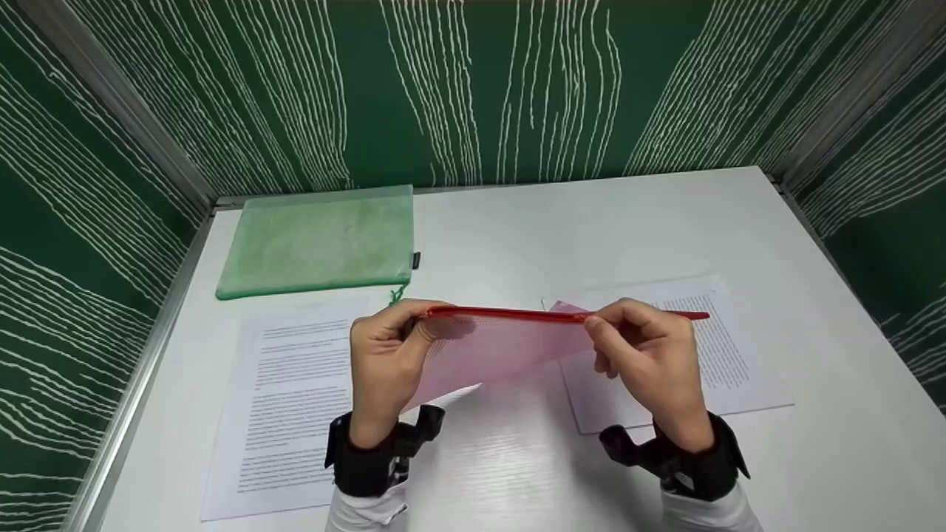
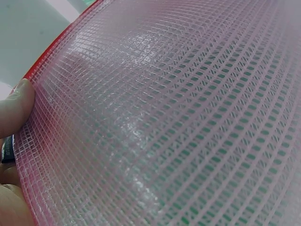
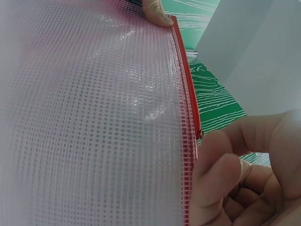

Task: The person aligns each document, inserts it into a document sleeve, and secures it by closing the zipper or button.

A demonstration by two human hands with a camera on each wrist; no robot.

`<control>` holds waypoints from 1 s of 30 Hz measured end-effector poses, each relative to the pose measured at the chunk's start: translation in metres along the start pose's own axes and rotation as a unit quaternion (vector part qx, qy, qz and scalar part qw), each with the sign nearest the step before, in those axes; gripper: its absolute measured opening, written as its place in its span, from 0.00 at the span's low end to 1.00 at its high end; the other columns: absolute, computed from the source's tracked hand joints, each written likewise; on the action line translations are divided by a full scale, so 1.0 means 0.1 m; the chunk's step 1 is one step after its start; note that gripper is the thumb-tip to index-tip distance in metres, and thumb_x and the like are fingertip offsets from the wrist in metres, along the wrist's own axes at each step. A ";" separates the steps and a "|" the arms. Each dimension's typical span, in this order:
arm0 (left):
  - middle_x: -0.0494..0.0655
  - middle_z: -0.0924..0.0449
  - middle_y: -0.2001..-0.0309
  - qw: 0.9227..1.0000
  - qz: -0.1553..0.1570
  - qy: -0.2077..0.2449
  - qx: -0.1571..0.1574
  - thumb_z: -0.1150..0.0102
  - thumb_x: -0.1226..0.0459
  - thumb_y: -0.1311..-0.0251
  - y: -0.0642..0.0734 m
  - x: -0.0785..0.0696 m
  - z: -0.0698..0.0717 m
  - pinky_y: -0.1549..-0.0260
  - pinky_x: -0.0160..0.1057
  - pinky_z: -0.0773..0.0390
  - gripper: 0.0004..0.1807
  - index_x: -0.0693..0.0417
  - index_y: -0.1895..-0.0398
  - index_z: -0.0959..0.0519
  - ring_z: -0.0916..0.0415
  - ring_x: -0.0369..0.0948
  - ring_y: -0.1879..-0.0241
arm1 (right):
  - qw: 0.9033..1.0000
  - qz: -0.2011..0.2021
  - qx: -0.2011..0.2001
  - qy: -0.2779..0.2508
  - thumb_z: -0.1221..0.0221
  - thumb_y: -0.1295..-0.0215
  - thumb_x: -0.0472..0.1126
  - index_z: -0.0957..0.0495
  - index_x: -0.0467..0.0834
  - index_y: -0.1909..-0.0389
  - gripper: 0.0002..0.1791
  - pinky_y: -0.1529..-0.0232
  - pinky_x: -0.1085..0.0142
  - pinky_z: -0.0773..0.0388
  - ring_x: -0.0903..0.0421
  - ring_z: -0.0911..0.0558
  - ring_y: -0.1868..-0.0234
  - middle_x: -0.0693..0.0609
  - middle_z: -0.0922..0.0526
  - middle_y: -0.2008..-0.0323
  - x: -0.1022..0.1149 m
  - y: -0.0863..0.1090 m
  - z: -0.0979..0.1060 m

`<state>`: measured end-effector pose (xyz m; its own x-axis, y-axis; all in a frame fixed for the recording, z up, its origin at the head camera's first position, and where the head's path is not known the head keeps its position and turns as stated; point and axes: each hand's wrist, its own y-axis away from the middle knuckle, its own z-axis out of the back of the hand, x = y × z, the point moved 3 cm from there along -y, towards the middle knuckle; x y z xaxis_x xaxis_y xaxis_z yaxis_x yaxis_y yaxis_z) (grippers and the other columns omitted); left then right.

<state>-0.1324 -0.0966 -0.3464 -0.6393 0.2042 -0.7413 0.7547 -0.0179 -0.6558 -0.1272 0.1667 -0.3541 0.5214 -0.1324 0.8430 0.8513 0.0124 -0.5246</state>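
Observation:
A pink mesh zip pouch [image 1: 502,351] with a red zipper edge [image 1: 510,315] is held up over the middle of the white table. At the pouch's left end, my left hand [image 1: 388,358] pinches the edge between thumb and fingers; the thumb [image 2: 16,108] shows on the mesh in the left wrist view. Further right, my right hand [image 1: 654,362] pinches the zipper edge. A small metal zipper slider [image 3: 201,134] sits right by its fingertips in the right wrist view. The red edge runs on past the right hand. Whether the zipper is closed along its length I cannot tell.
A green mesh zip pouch [image 1: 325,240] lies flat at the back left. Printed sheets [image 1: 288,414] lie at the left, and more printed paper [image 1: 709,347] lies at the right, partly behind my right hand. Green walls [image 1: 488,89] with white lines enclose the table.

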 end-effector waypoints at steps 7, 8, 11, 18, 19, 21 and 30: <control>0.65 0.14 0.69 1.000 0.001 -0.019 -0.009 0.41 0.83 0.38 -0.01 -0.01 0.01 0.67 0.49 0.14 0.04 0.77 0.63 0.18 0.12 0.46 0.68 | 1.000 -0.006 0.002 0.000 0.38 0.37 0.20 0.18 0.32 0.74 0.08 0.86 0.71 0.31 0.59 0.27 0.87 0.47 0.26 0.86 0.01 0.00 0.00; 0.65 0.14 0.69 1.000 0.002 -0.019 -0.009 0.41 0.83 0.38 -0.01 -0.01 0.01 0.67 0.50 0.14 0.04 0.77 0.63 0.18 0.12 0.46 0.68 | 1.000 -0.008 0.002 0.003 0.38 0.37 0.20 0.18 0.32 0.74 0.08 0.86 0.71 0.31 0.59 0.27 0.87 0.47 0.26 0.85 0.01 0.00 0.00; 0.65 0.14 0.69 1.000 0.004 -0.019 -0.010 0.41 0.83 0.37 -0.01 -0.01 0.01 0.67 0.50 0.14 0.04 0.77 0.63 0.18 0.11 0.46 0.68 | 1.000 -0.012 0.003 0.012 0.38 0.37 0.20 0.18 0.31 0.73 0.08 0.85 0.71 0.31 0.59 0.27 0.87 0.47 0.26 0.85 0.02 0.00 0.00; 0.65 0.14 0.70 0.999 0.010 -0.023 -0.023 0.41 0.83 0.38 0.00 -0.02 0.05 0.67 0.49 0.14 0.04 0.77 0.63 0.17 0.11 0.46 0.69 | 0.999 -0.015 0.005 0.035 0.38 0.36 0.21 0.18 0.33 0.73 0.08 0.86 0.71 0.30 0.59 0.26 0.87 0.48 0.25 0.85 0.01 0.00 0.00; 0.64 0.13 0.70 0.999 0.011 -0.025 -0.026 0.40 0.83 0.38 0.01 -0.02 0.05 0.67 0.49 0.14 0.04 0.77 0.63 0.17 0.11 0.46 0.69 | 0.999 -0.018 0.004 0.035 0.38 0.36 0.21 0.18 0.33 0.73 0.08 0.86 0.71 0.30 0.59 0.26 0.87 0.48 0.25 0.85 0.01 0.00 0.00; 0.64 0.14 0.70 0.999 0.013 -0.026 -0.031 0.40 0.83 0.38 0.01 -0.02 0.06 0.67 0.49 0.14 0.04 0.77 0.64 0.17 0.12 0.46 0.69 | 0.999 -0.022 0.001 0.034 0.38 0.36 0.21 0.18 0.33 0.74 0.08 0.86 0.71 0.30 0.59 0.26 0.87 0.48 0.25 0.86 0.01 -0.01 0.01; 0.64 0.14 0.69 0.999 0.013 -0.031 -0.041 0.37 0.80 0.39 -0.01 -0.03 0.08 0.68 0.49 0.14 0.03 0.77 0.64 0.17 0.12 0.46 0.69 | 0.998 -0.048 -0.015 0.038 0.37 0.36 0.23 0.19 0.33 0.76 0.09 0.86 0.70 0.31 0.58 0.27 0.88 0.47 0.25 0.88 0.01 -0.01 0.06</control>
<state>-0.1328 -0.1049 -0.3449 -0.6260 0.1437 -0.7665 0.7785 0.0578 -0.6250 -0.1271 0.1728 -0.3523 0.4310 -0.2060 0.8785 0.8943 -0.0326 -0.4463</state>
